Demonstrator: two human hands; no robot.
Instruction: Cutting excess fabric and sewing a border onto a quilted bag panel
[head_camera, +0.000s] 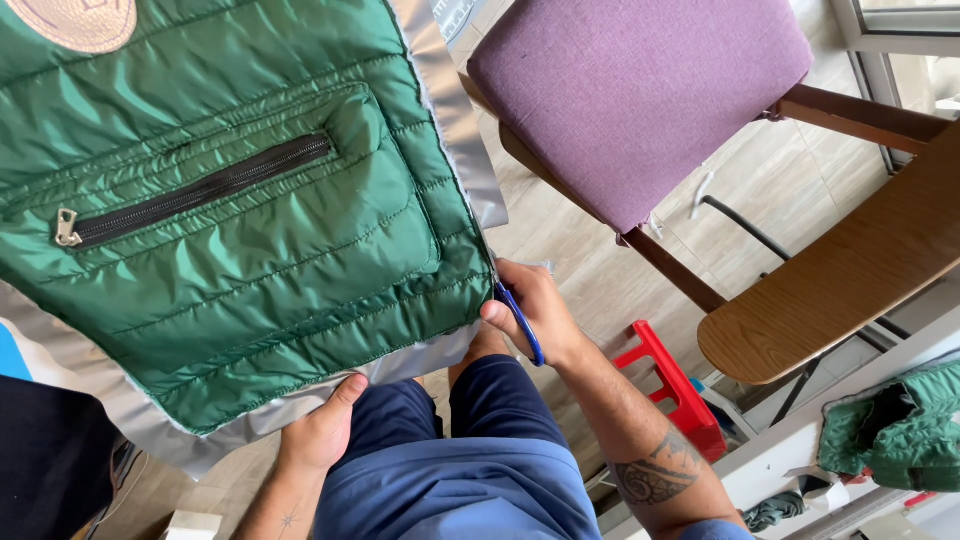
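The person was trimming the edge of a green quilted jacket panel, and this step seemed to be in the middle, at the lower right corner of the piece. The right hand was closed around blue-handled scissors, with the fingers through the loops; the blades were hidden behind the fabric, so I could not tell whether they were apart or together. The left hand held the bottom edge from below, the thumb pressed on the grey lining that stuck out past the green part. The panel hung above both hands, and its black zipper pocket was up and to the left of them. To the right of the right hand stood a purple chair, a wooden seat and a red stool. In my judgement the next cut needed the left hand to keep the lining tight and turn the corner toward the scissors, so that they followed the seam closely without biting the green fabric.
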